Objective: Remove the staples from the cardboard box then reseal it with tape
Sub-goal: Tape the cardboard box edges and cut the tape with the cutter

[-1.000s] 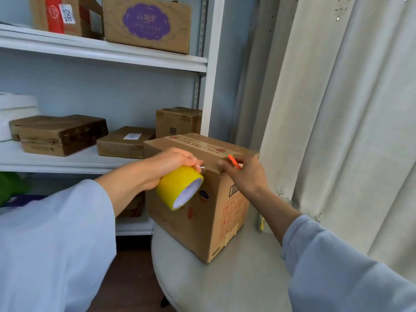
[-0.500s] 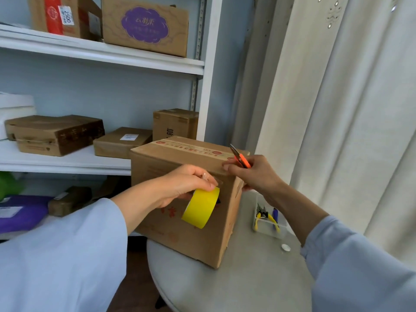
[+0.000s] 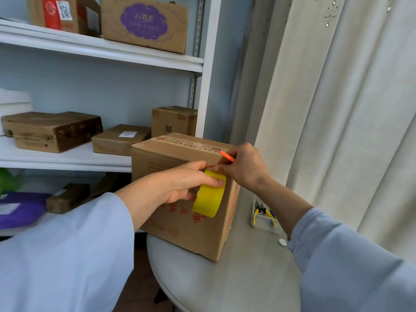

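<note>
Since the earlier frame, both hands are closer together at the box's [image 3: 180, 212] upper right edge, in the middle of the frame, and the tape roll [image 3: 209, 194] is higher, just under the fingertips. The left hand [image 3: 184, 183] grasps the yellow roll against the box side, while the right hand [image 3: 245, 167] pinches near the roll's top and also holds an orange tool [image 3: 227, 156]. The box stands on the round table [image 3: 236, 284] in the lower middle, with a small tray [image 3: 263, 219] of pliers to its right.
</note>
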Motion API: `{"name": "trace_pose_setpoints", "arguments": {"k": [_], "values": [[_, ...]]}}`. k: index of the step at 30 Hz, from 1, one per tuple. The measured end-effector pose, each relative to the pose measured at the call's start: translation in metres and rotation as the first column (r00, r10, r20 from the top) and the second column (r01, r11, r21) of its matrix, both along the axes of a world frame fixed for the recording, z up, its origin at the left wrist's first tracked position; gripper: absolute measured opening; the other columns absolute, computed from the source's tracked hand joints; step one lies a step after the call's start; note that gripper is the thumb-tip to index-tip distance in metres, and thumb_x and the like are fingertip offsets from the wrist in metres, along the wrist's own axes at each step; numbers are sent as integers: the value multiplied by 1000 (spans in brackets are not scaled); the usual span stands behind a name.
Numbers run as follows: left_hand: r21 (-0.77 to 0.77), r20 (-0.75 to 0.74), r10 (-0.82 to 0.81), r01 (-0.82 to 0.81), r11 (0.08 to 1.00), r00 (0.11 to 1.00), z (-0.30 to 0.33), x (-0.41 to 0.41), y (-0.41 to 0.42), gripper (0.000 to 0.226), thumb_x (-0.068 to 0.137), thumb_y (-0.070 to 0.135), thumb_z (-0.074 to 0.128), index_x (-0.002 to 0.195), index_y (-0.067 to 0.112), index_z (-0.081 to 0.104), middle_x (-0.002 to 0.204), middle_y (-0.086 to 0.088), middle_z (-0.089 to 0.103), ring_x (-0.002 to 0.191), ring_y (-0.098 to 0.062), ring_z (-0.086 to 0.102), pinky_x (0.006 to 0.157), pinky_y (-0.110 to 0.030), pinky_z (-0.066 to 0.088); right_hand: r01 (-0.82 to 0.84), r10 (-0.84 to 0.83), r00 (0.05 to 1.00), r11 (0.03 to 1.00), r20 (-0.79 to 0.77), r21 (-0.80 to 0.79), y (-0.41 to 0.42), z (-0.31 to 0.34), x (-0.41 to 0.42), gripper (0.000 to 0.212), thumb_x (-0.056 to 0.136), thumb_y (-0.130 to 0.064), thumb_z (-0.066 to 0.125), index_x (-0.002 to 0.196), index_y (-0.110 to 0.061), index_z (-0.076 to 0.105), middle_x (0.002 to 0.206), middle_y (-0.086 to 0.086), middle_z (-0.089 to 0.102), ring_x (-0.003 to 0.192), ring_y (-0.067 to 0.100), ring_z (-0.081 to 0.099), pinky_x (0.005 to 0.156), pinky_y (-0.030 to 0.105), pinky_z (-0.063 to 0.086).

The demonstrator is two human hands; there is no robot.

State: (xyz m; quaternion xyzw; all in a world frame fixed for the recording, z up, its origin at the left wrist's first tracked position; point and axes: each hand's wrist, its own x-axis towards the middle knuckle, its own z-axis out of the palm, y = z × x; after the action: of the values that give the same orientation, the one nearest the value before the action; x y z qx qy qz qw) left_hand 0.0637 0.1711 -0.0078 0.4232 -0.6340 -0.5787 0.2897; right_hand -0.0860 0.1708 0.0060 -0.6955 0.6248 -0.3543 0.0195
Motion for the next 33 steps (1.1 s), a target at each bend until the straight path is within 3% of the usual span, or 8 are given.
{"name": "trace_pose_setpoints", "arguments": {"k": [3,7,12,16,22,28,31,33], "values": [[68,-80,14,-8,998,997,5,-5,0,30,85,8,67,112,18,60,99,-5,70,87,-17,67,75,-32,55,20,-24,999,998,-48,-66,2,4,0,19,79,-32,76,94,-19,76,84,0,72,79,19,65,74,41,57],[128,-123,-15,31,991,992,12,-3,0,28,85,7,65,113,14,63,94,-5,70,80,-15,68,63,-28,58,3,-15,991,996,-135,-90,9,11,1,20,83,-30,72,99,-20,76,89,1,72,81,21,64,75,42,56],[142,-10,36,-34,989,999,7,-1,-1,28,85,16,68,112,13,61,91,-5,67,81,-17,64,71,-29,53,-64,53,995,988,-82,-137,19,24,4,12,81,-28,75,87,-18,76,81,-2,70,78,17,64,73,38,55],[111,-2,42,-42,993,999,-1,2,3,10,88,16,64,97,18,61,85,-2,63,78,-16,60,65,-29,49,-130,122,982,990,-145,-53,23,32,10,18,82,-29,74,93,-14,75,77,-6,63,74,12,60,70,31,52],[-15,-72,135,-137,990,988,-1,0,1,12,85,19,69,95,15,63,89,-4,66,79,-18,59,70,-29,48,-113,115,990,993,82,-32,18,35,1,12,80,-26,76,80,-14,73,70,-7,64,68,9,60,62,24,47],[12,-115,160,-159,987,980,-8,-7,-1,10,87,23,66,79,17,64,86,-4,67,86,-21,60,85,-36,48,-109,107,988,994,109,13,16,31,-3,10,81,-25,75,80,-15,73,75,-3,66,73,12,62,66,25,49],[-18,-74,152,-153,988,986,-10,-10,-1,10,86,22,68,80,14,68,84,-6,68,82,-20,61,78,-32,49,-110,101,988,991,119,72,15,25,-10,9,81,-23,74,83,-14,73,82,0,68,76,13,62,68,25,51],[-21,-53,128,-130,991,990,-11,-11,-1,12,85,23,68,87,10,70,87,-8,70,81,-20,64,76,-31,51,-124,102,979,985,174,120,15,23,-15,8,81,-21,75,79,-14,71,78,-1,66,69,11,59,60,22,45]]}}
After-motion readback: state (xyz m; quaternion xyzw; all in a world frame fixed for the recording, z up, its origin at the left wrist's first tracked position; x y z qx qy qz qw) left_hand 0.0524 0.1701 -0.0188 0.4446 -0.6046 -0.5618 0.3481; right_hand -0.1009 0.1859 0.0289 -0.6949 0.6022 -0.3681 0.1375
